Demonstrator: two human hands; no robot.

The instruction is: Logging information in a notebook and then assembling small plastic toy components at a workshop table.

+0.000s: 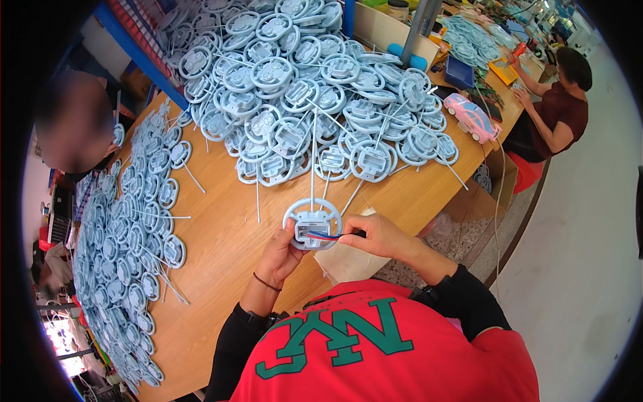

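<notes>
In my left hand (282, 253) is a light blue toy steering wheel (312, 202), gripped by its left rim. Its open rectangular compartment faces up, and a long thin pale rod points away from its far side. The fingers of my right hand (375, 236) are closed at the wheel's right rim. They pinch a slim red-and-blue thing (325, 236) with a dark end; whether it is wires or a tool I cannot tell. Its left end reaches into the compartment. Under my right hand lies a pale beige sheet (348, 260) on the wooden table (221, 208).
A big heap of similar wheels (271, 74) fills the far side, rods sticking out. More wheels (127, 248) cover the left. A pink toy car (471, 118) and a blue bin (459, 72) stand right. One person (559, 110) sits far right; another (75, 124) is far left.
</notes>
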